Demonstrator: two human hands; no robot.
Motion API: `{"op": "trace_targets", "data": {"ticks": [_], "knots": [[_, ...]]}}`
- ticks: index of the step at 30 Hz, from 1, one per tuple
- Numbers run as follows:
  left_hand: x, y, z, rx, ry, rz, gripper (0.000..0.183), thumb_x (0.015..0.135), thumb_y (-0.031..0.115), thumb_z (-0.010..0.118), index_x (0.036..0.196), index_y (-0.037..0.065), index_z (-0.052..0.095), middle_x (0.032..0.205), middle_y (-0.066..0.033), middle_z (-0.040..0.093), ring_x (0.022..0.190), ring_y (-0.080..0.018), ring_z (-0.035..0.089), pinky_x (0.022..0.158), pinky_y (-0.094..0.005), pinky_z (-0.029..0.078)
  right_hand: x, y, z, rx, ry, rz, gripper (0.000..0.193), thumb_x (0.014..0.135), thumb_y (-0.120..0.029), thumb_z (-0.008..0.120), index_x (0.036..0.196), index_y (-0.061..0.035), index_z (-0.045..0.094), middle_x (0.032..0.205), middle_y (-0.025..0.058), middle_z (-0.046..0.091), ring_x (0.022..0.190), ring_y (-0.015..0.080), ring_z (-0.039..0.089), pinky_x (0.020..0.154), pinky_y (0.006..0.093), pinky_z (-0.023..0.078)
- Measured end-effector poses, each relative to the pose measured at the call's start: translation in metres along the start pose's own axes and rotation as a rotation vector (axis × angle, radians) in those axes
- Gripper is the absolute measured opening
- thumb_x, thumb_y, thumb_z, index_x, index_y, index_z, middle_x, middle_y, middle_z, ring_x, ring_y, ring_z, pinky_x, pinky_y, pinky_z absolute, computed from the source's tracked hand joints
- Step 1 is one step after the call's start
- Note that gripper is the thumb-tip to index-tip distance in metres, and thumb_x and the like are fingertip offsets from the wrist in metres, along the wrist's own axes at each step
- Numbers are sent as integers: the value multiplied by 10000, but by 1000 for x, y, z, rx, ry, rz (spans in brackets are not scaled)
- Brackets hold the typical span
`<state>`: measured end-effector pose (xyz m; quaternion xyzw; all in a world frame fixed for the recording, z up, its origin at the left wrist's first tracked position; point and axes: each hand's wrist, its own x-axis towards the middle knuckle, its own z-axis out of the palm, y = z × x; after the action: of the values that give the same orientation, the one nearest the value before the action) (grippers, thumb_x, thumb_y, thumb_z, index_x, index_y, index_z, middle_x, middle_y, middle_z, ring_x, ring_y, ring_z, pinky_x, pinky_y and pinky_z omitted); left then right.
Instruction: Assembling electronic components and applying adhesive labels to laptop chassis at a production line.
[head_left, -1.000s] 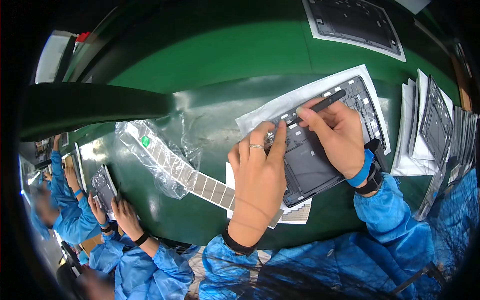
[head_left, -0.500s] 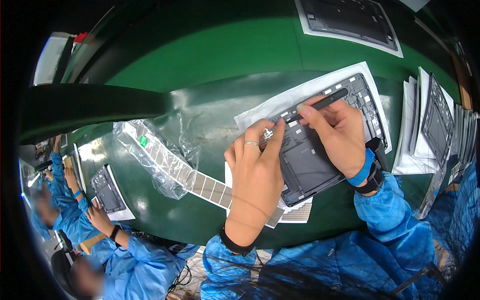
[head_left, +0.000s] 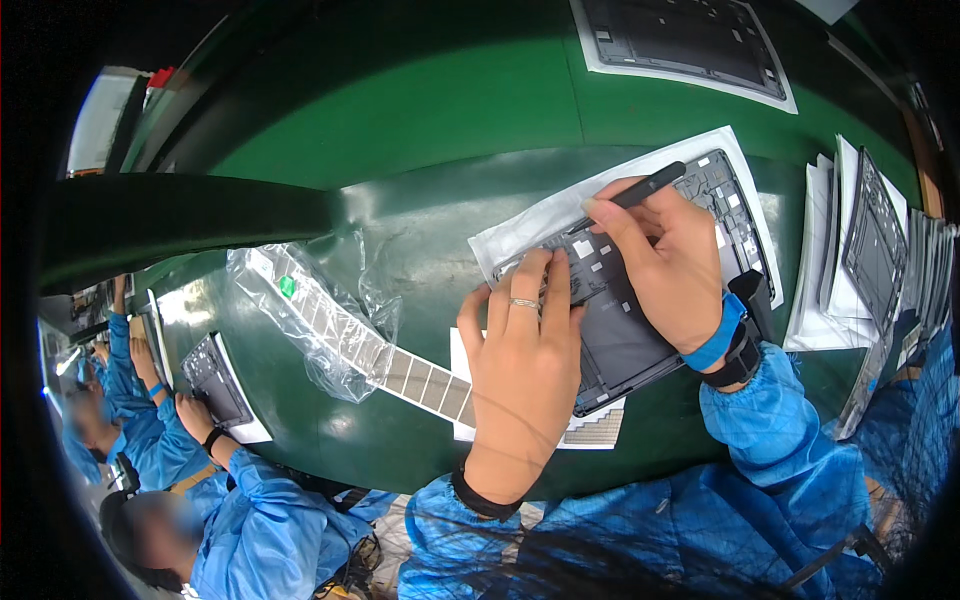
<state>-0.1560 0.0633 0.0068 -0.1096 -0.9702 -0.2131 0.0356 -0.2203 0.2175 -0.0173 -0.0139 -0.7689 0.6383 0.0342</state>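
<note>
A dark grey tablet housing (head_left: 625, 340) with small white pads lies on a white foam sheet (head_left: 540, 222), tilted across the bench in front of me. My right hand (head_left: 668, 265) grips black tweezers (head_left: 650, 187); their thin end points down at the housing's far left edge. On the housing's left part rests my left hand (head_left: 525, 370), palm down, fingers stretched out, the fingertips close to the tweezers' tip. What lies beneath those fingers is hidden. Left of this hand runs a strip of grey rectangular pieces (head_left: 415, 376), partly inside a clear plastic bag (head_left: 335, 365).
Another housing (head_left: 690, 45) on a sheet lies at the far side. Housings and sheets (head_left: 870, 235) stand stacked at right. At left, co-workers in blue sleeves (head_left: 270, 520) sit by another housing (head_left: 215, 385). A dark bar (head_left: 180, 215) juts in from the left.
My left hand has gone from a pinch near a small silvery piece to flat fingers on the housing; that piece no longer shows. The tweezers have shifted slightly left and up.
</note>
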Motion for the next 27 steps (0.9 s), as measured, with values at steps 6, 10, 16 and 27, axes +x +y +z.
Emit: {"op": "trace_targets", "data": {"ticks": [6, 10, 16, 27], "knots": [[1, 3, -1, 29, -6, 7, 456, 876, 86, 765, 1305, -40, 673, 1358, -122, 582, 1164, -334, 585, 1072, -485, 428, 9, -4, -1, -137, -50, -43, 137, 960, -84, 752, 1023, 34, 721, 844, 163, 764, 764, 224, 768, 672, 315, 579], [1, 2, 1, -9, -18, 6, 448, 875, 63, 757, 1297, -59, 668, 1365, -137, 576, 1186, -346, 581, 1068, -472, 437, 11, 1, -1, -101, -57, -34, 142, 959, -89, 754, 1029, 31, 725, 817, 158, 760, 750, 211, 762, 652, 316, 569], [2, 1, 5, -75, 2, 20, 438, 876, 25, 733, 1293, -87, 658, 1364, -164, 578, 1190, -380, 578, 1044, -498, 468, 10, -2, 0, -119, -51, -20, 140, 959, -88, 755, 1026, 32, 726, 811, 157, 759, 737, 202, 757, 636, 313, 562], [-1, 11, 6, 61, -105, 65, 487, 932, 83, 686, 1385, -69, 593, 1475, -210, 534, 1349, -422, 525, 1147, -552, 431, 7, 0, 2, -127, -27, -61, 152, 967, -105, 753, 1021, 33, 720, 852, 164, 774, 773, 232, 782, 657, 318, 586]]}}
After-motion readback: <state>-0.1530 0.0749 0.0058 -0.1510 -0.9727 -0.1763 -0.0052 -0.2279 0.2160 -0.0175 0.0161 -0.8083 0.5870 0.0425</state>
